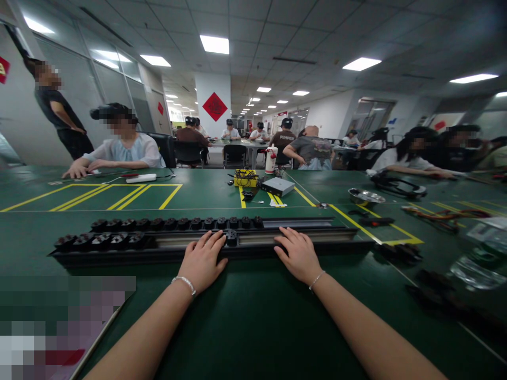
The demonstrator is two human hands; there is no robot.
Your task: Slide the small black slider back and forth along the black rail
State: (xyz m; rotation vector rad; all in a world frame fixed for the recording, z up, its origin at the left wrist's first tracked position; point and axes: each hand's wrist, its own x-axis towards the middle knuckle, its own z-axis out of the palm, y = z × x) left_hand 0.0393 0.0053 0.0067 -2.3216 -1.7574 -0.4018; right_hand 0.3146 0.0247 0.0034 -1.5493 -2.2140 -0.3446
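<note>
Both my hands lie flat on the near edge of the long black rail, which stretches sideways across the green mat in front of me. My left hand rests at the middle of the rail and my right hand just to the right of it. The fingers of both are spread and loose, and they grip nothing.

I think the danger is in pressing or pushing unevenly. The rail is long and narrow, so one end may swing on the smooth mat. Then the small black pieces, which sit in two rows along its left half, may slide or jump out of their channels. A single piece stands just beside my left fingertips, and a careless finger can knock it.

The rail looks like hard, matte plastic or painted metal with two straight grooves. The pieces are rounded, blocky and a little shiny. Beyond the right end of the rail there is a shallow metal bowl.
</note>
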